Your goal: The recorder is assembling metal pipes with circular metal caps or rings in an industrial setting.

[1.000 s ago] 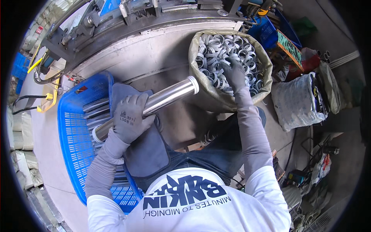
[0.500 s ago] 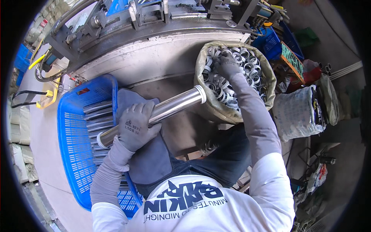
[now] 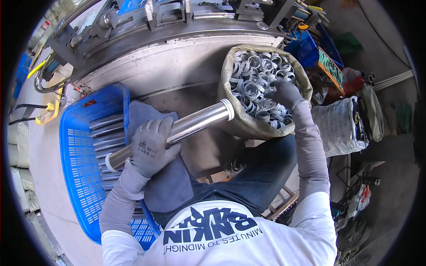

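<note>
Grey gloves (image 3: 152, 148), grey sleeves (image 3: 310, 153), white dark-lettered T-shirt (image 3: 213, 246), dark blue jeans (image 3: 262, 170)

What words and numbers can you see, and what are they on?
I won't copy any out, but here's where print shows:
Shirt: big dark letters with a line of smaller ones, clear enough to read.
Left glove: small dark print on its back, only partly readable.
Green board: dark marks, too blurred to read.
White sack: any print is too faint to read.

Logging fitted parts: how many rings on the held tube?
2: upper-right ring and lower-left ring, one at each end of the tube. The left hand may hide more.
</note>
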A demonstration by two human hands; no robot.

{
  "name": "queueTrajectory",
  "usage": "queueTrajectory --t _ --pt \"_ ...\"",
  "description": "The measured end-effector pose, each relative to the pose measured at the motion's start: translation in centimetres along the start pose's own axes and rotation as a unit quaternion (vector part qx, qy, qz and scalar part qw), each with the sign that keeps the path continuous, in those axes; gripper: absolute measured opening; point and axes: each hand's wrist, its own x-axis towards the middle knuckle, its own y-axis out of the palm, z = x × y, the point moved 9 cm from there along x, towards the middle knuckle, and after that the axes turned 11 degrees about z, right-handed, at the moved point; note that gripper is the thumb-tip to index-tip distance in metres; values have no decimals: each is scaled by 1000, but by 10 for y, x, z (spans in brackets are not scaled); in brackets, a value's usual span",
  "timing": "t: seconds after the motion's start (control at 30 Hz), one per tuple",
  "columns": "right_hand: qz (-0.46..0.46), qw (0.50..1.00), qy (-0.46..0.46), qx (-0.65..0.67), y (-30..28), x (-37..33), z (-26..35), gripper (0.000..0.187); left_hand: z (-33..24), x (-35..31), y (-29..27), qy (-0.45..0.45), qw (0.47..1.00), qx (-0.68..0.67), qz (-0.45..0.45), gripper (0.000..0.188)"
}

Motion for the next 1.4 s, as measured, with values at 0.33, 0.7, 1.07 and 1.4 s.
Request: queueTrajectory --t 0.33,0.7,1.07,1.4 --pt "-50 996 -75 24 -16 151 85 95 2 5 0 -9 1000 -21 19 72" --pt "-47 994 -85 54 14 212 68 71 1 9 1 -18 1000 -10 13 72" --pt "-58 994 -90 -6 6 112 39 44 -2 5 3 -23 1000 -8 12 71" --pt "-71 994 -85 -4 23 -34 2 43 -11 8 6 0 1000 7 6 71"
